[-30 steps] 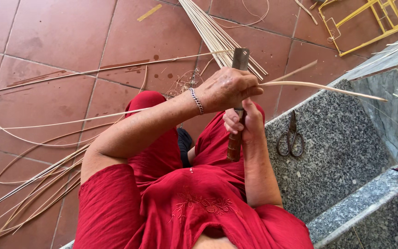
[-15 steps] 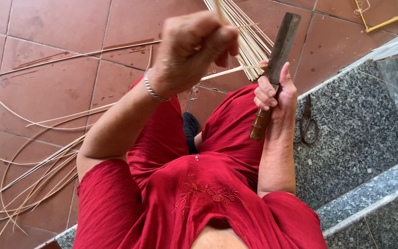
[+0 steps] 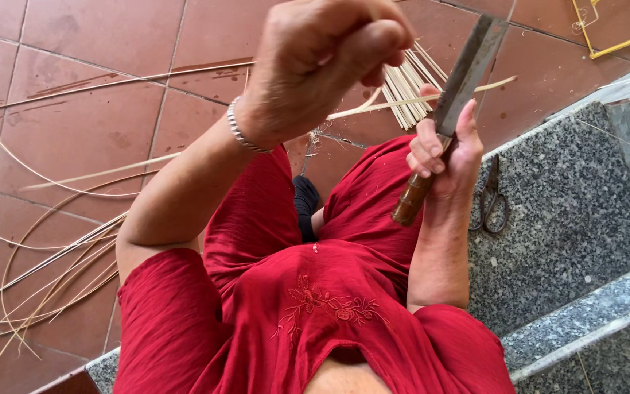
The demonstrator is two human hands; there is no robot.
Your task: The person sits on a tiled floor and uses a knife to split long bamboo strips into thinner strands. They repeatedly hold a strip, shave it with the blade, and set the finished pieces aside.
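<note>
scissors (image 3: 488, 195) on ledge (image 3: 570, 219) (right of knife (image 3: 450, 109))

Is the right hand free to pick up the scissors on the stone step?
Probably not as things stand: the right hand is closed around the knife. The scissors lie uncovered just beside it, so nothing else blocks the way.

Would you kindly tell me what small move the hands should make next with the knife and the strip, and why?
Probably draw the left hand on upward, pulling the strip along the knife. The right hand holds the knife upright by its handle, the blade meets the pale strip, and the left hand pinches its near end above.
</note>
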